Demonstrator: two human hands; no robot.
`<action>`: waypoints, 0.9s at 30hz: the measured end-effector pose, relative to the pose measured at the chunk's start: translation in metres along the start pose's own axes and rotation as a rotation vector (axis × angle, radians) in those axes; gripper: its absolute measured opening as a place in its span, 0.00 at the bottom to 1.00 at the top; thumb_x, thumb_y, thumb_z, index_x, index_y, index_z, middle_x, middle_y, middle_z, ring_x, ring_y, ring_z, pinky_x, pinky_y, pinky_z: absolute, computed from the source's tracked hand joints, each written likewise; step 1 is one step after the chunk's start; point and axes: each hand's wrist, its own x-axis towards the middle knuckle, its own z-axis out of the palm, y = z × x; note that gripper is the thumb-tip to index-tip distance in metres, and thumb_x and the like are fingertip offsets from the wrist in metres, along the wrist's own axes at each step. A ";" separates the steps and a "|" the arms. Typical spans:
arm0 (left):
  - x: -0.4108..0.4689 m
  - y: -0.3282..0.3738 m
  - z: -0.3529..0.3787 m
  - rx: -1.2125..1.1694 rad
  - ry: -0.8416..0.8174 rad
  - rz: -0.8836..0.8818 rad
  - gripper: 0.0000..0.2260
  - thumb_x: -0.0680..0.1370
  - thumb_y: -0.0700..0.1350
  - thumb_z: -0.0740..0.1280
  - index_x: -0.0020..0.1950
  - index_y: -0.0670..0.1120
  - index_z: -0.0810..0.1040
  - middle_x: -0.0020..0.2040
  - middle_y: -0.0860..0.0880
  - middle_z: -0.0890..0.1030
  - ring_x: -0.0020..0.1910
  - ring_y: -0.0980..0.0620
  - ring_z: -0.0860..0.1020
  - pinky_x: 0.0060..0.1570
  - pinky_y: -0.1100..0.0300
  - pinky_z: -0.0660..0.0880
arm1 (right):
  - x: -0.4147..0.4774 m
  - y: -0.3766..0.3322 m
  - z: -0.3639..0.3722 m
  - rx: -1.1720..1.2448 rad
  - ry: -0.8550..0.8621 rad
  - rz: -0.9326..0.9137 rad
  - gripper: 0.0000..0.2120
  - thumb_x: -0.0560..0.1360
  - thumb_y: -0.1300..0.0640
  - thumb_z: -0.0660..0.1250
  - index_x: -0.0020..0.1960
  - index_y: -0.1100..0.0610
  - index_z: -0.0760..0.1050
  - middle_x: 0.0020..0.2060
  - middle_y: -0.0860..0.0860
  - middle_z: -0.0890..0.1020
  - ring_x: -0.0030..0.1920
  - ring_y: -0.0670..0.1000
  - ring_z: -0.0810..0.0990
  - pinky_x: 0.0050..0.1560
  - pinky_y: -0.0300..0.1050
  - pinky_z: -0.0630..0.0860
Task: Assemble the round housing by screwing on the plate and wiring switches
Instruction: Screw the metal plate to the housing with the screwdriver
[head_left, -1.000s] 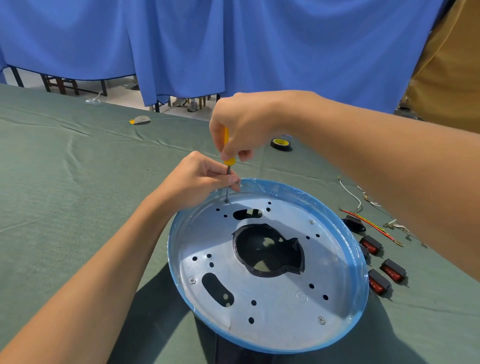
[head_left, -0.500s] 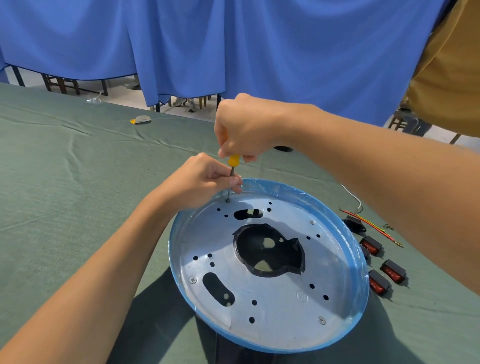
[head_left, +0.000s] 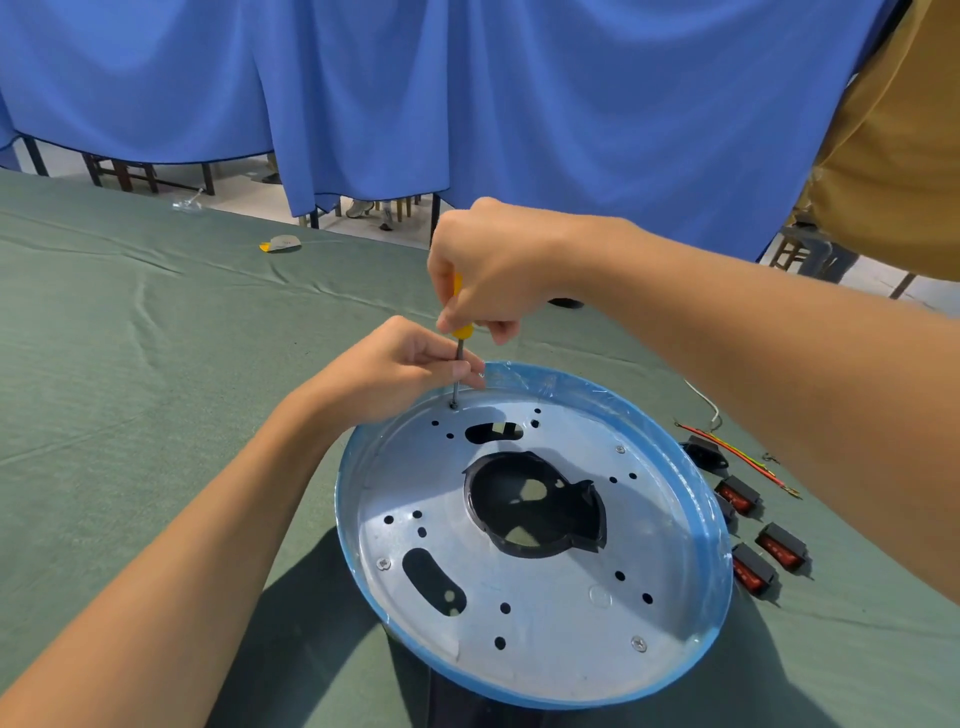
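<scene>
Screwdriver (head_left: 457, 364) stands near upright at the plate's far-left edge, tip on a screw (head_left: 454, 405) just inside the blue rim. Right hand (head_left: 488, 270) is wrapped over the yellow handle from above, fingers curled round it. Left hand (head_left: 395, 369) pinches the bare shaft between thumb and fingertips, just above the plate (head_left: 545, 597). Plate sits inside the round housing (head_left: 711, 519), which stands on the green-covered worktop (head_left: 130, 364), centre-right and tilted a bit toward camera. 3 more screws (head_left: 383, 563) are seated around the plate's edge. Black moulded insert (head_left: 535, 506) shows through the big centre cutout. 3 switches (head_left: 782, 551) with red rockers lie on the worktop just right of the housing, and red and yellow wires (head_left: 737, 457) lie beyond them. Blue curtain (head_left: 467, 104) hangs behind the worktop.
</scene>
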 end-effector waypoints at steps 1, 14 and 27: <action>-0.001 0.000 0.001 -0.043 0.022 -0.009 0.06 0.78 0.41 0.70 0.51 0.48 0.86 0.48 0.56 0.87 0.51 0.61 0.83 0.60 0.60 0.77 | 0.001 0.001 0.002 0.000 0.024 0.021 0.10 0.74 0.52 0.70 0.39 0.58 0.79 0.22 0.48 0.80 0.26 0.46 0.81 0.30 0.38 0.73; -0.003 0.001 0.002 -0.007 0.059 0.019 0.07 0.78 0.40 0.70 0.54 0.44 0.86 0.46 0.54 0.87 0.48 0.62 0.83 0.55 0.66 0.76 | 0.003 0.004 0.005 0.017 0.124 0.005 0.11 0.75 0.56 0.67 0.34 0.55 0.72 0.21 0.49 0.79 0.30 0.42 0.78 0.36 0.46 0.78; 0.001 -0.001 -0.003 0.014 -0.009 0.018 0.07 0.79 0.40 0.69 0.48 0.48 0.86 0.45 0.56 0.87 0.48 0.61 0.83 0.55 0.64 0.77 | 0.004 0.006 0.005 -0.025 0.108 -0.007 0.11 0.74 0.53 0.69 0.37 0.57 0.74 0.27 0.53 0.78 0.32 0.51 0.79 0.29 0.40 0.71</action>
